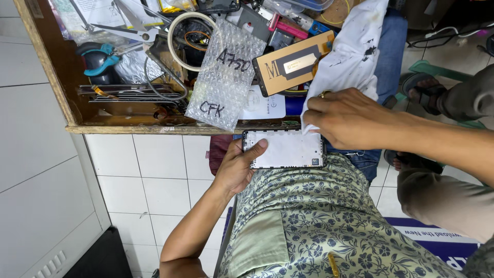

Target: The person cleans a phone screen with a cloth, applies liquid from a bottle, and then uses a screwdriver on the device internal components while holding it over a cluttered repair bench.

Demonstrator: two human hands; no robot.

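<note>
Left hand clasped on the left end of a phone frame, thumb laid across its pale face, fingers hidden beneath. Frame held flat and level above the lap, long side running left to right, just below the edge of a wooden tray and not touching it. Dark rim visible around the pale panel; small dark square at the lower right corner. Right hand pinched shut on a white cloth, fingertips pressing the cloth's lower corner down at the frame's upper right corner. Cloth marked with black spots, draped upward from the fingers over the tray's right side and a blue-jeaned knee. Frame thus spans between the two hands: left end inside the left grip, right end under the cloth held by the right. Contact of cloth with frame surface likely but not sharp enough to confirm. Tray crowded: bubble-wrap bag with handwriting lying just above the frame, brown phone back panel tilted beside it, blue-handled pliers at left, metal tweezers and strips along the front, a coil of white cable behind. Floral shirt below the frame. White tiled floor at left. Another person's sandalled foot at far right.
</note>
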